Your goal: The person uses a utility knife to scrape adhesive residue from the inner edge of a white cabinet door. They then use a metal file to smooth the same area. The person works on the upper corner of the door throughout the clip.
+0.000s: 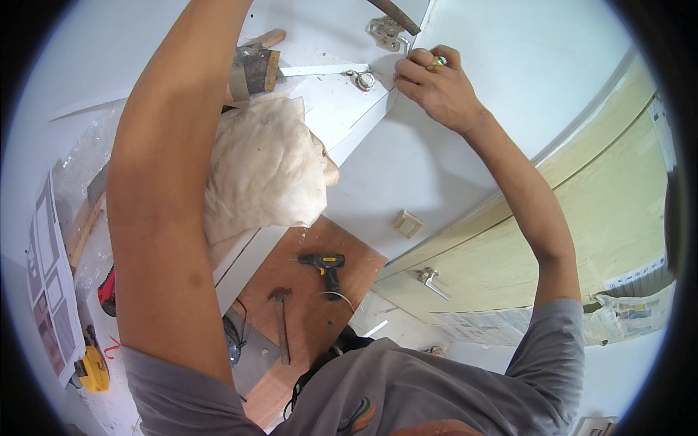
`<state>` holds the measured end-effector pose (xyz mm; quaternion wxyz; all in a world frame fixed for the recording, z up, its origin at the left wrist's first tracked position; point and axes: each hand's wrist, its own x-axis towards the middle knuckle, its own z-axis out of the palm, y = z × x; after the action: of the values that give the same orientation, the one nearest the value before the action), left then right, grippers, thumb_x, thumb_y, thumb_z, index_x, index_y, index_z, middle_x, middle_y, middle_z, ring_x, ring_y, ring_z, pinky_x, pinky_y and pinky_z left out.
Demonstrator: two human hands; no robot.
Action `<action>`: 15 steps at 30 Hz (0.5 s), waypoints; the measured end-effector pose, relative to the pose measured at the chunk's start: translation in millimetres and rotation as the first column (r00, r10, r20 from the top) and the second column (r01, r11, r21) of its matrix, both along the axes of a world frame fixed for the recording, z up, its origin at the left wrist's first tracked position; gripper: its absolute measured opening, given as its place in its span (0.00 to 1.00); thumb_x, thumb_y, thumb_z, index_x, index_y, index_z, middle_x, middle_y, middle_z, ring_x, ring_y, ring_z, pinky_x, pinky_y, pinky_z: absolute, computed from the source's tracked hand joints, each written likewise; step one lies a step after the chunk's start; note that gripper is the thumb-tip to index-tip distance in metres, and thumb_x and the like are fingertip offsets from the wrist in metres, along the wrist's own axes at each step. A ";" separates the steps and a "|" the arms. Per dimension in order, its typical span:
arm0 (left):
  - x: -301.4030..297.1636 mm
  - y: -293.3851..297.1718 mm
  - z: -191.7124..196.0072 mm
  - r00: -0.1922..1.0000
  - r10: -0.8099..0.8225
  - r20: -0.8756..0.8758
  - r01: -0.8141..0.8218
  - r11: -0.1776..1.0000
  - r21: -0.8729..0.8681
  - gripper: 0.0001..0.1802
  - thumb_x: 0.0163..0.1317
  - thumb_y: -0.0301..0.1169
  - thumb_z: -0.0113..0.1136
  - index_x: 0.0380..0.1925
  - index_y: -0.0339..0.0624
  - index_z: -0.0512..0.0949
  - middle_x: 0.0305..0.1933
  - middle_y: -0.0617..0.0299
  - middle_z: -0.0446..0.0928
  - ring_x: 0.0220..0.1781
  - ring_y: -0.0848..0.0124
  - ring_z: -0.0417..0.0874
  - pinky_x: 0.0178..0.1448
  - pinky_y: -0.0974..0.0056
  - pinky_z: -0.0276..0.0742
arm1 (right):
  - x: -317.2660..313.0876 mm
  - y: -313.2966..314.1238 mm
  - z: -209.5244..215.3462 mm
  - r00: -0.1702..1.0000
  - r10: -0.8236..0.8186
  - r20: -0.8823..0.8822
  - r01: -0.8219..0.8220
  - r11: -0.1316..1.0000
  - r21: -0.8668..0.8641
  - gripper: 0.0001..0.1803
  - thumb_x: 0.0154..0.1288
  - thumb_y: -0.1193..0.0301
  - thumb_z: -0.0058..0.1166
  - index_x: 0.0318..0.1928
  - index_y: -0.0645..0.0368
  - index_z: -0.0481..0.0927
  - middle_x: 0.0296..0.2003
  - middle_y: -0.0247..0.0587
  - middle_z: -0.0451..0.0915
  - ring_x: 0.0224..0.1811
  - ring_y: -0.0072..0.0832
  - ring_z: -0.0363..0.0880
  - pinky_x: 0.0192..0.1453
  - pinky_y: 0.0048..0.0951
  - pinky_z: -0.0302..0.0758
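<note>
My right hand (436,81), with a green-stoned ring on one finger, is closed beside a metal cabinet hinge (385,33) on a white panel. Its fingertips are pressed together at a thin bit of metal; what they hold is too small to make out. My left forearm (163,167) reaches up past the top edge, so the left hand is out of sight. A dark wooden stick (396,16) slants down from the top edge, its end close to the hinge. Below the hinge, a small round metal piece (363,80) lies beside a white strip (323,70).
A beige cloth bundle (265,167) and wood blocks (260,70) rest on the white surface. Lower, a drill (325,272) and a hammer (282,327) lie on a brown board (356,243). At right stands a pale door (494,269) with a lever handle (434,283); a yellow tool (94,369) lies lower left.
</note>
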<state>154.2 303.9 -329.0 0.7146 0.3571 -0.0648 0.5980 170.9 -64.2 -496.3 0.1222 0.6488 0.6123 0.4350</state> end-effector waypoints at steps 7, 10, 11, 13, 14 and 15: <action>-7.4 -3.7 -5.4 1.000 -0.004 0.007 0.004 1.000 -0.018 0.07 0.66 0.32 0.62 0.34 0.41 0.77 0.29 0.59 0.71 0.28 0.65 0.71 0.29 0.54 0.70 | -16.2 -13.1 19.4 0.984 0.000 -0.176 0.004 1.000 0.022 0.07 0.66 0.69 0.58 0.40 0.52 0.87 0.48 0.29 0.80 0.62 0.27 0.75 0.75 0.51 0.61; -4.3 4.3 -7.6 0.999 0.027 0.027 -0.026 0.999 -0.034 0.07 0.66 0.32 0.63 0.34 0.41 0.78 0.29 0.59 0.71 0.28 0.65 0.71 0.29 0.54 0.70 | -48.1 -33.4 15.7 0.892 -0.369 -0.261 0.351 0.929 -0.113 0.07 0.67 0.70 0.57 0.41 0.53 0.88 0.49 0.30 0.82 0.62 0.29 0.76 0.77 0.54 0.58; -1.9 0.8 -6.7 0.999 0.018 0.028 -0.017 0.999 -0.050 0.07 0.66 0.32 0.63 0.35 0.41 0.78 0.29 0.59 0.71 0.28 0.65 0.71 0.29 0.54 0.70 | -40.9 -38.8 2.8 0.948 -0.257 -0.187 0.266 0.964 0.021 0.15 0.69 0.73 0.56 0.53 0.52 0.86 0.53 0.31 0.82 0.63 0.31 0.75 0.78 0.52 0.58; 2.1 -1.0 -7.5 1.000 0.014 0.025 -0.013 0.998 -0.069 0.08 0.65 0.33 0.64 0.35 0.40 0.79 0.30 0.59 0.72 0.28 0.65 0.72 0.30 0.54 0.71 | -31.1 -35.0 -10.2 0.965 -0.205 -0.162 0.221 0.971 0.093 0.22 0.70 0.75 0.53 0.63 0.49 0.81 0.58 0.30 0.80 0.64 0.31 0.75 0.78 0.50 0.58; 1.6 3.1 -8.9 1.000 0.009 0.021 -0.007 0.997 -0.073 0.08 0.65 0.33 0.64 0.35 0.40 0.79 0.30 0.59 0.72 0.28 0.65 0.72 0.30 0.54 0.71 | -28.2 -31.8 -14.7 0.973 -0.179 -0.149 0.198 0.972 0.128 0.25 0.71 0.75 0.52 0.68 0.48 0.78 0.60 0.29 0.79 0.65 0.31 0.74 0.79 0.48 0.59; 1.4 6.5 -9.5 1.000 0.003 0.018 -0.001 0.997 -0.078 0.08 0.65 0.33 0.64 0.36 0.40 0.79 0.30 0.59 0.72 0.28 0.65 0.72 0.30 0.54 0.71 | -25.2 -31.0 -18.9 0.974 -0.207 -0.097 0.217 0.971 0.105 0.27 0.71 0.75 0.50 0.70 0.47 0.76 0.62 0.29 0.77 0.65 0.30 0.73 0.79 0.47 0.58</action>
<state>155.6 310.4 -338.6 0.7267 0.3237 -0.0476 0.6040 145.7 -95.2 -515.2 0.1043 0.7344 0.5181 0.4259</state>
